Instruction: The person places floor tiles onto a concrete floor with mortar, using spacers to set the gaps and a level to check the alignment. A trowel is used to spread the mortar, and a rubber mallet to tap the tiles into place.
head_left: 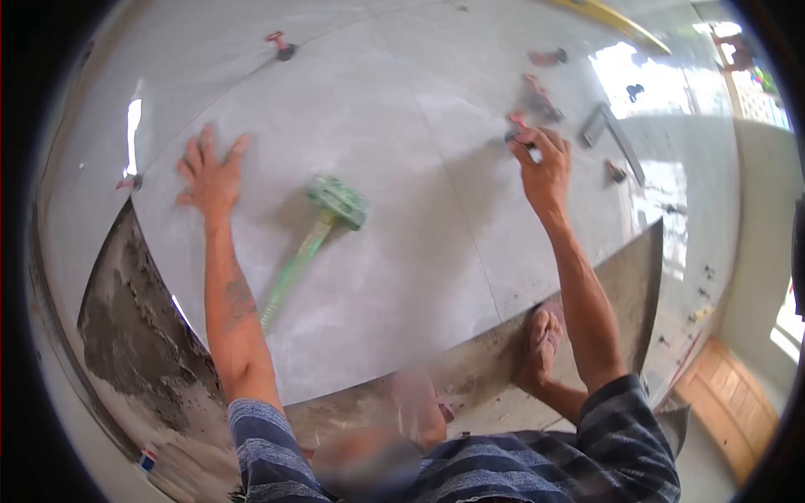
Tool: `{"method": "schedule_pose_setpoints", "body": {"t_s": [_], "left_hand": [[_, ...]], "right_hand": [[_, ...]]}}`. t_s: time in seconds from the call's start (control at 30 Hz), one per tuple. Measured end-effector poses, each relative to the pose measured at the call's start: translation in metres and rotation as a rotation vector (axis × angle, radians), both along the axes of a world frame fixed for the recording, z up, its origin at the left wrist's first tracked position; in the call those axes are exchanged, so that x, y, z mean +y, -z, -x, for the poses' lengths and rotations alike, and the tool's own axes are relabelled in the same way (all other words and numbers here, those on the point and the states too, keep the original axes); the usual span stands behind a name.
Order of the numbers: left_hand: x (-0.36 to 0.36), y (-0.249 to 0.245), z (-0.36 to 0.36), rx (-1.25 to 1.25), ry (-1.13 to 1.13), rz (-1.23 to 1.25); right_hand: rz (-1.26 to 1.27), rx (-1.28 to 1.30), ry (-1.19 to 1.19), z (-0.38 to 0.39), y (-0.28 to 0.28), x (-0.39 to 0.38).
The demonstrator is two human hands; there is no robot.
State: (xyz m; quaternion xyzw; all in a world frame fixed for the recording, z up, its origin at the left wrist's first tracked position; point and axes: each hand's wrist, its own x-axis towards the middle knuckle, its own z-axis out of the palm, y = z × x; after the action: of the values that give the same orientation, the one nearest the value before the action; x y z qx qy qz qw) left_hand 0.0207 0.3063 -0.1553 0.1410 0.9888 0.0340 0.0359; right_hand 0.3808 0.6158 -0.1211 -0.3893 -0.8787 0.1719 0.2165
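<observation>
My left hand [211, 178] lies on the large grey floor tile [352, 109] with its fingers spread, holding nothing. My right hand [547, 172] is closed in a pinch around a red-and-black tile leveler [517, 120], close to the tile's surface on the right. Between the two hands rests a green rubber mallet [337, 201], its handle angled down toward my left forearm. Another red-and-black leveler [282, 46] stands at a tile joint at the upper left. A further leveler [130, 182] sits at the tile's left corner, beside my left hand.
Several loose levelers [545, 99] lie beyond my right hand, near a metal square [616, 144]. A yellow spirit level [616, 23] is at the top. Rough mortar [138, 310] borders the tile at left; my sandalled foot [545, 331] stands near its front edge. A wooden panel [731, 398] is at right.
</observation>
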Motion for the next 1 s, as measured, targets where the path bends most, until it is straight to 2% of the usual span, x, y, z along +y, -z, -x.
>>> {"method": "schedule_pose_setpoints", "body": {"t_s": [0.07,0.17,0.27,0.37,0.67,0.73,0.83,1.0], "left_hand": [[-0.003,-0.001,0.008,0.025,-0.012,0.008],[-0.001,0.013,0.001,0.035,0.011,-0.013],[-0.004,0.006,0.007,0.051,0.002,-0.044],[-0.007,0.009,0.005,0.058,0.012,-0.041],[-0.014,0.021,0.012,0.1,0.034,-0.094],[-0.016,0.028,0.014,0.129,0.063,-0.147],[-0.013,0.023,0.013,0.124,0.044,-0.091],[-0.011,0.013,0.009,0.101,0.023,-0.051]], "right_hand": [[0.053,0.121,-0.033,0.023,-0.007,-0.002],[0.51,0.323,-0.199,0.085,-0.02,0.004],[0.906,0.321,0.025,0.138,-0.002,0.019],[0.91,0.369,0.01,0.165,0.017,0.028],[0.728,0.31,0.084,0.191,0.023,0.03],[0.54,0.211,0.143,0.196,0.024,0.025],[0.34,0.146,0.186,0.205,0.018,0.009],[0.236,0.147,0.223,0.223,0.02,-0.022]]}}
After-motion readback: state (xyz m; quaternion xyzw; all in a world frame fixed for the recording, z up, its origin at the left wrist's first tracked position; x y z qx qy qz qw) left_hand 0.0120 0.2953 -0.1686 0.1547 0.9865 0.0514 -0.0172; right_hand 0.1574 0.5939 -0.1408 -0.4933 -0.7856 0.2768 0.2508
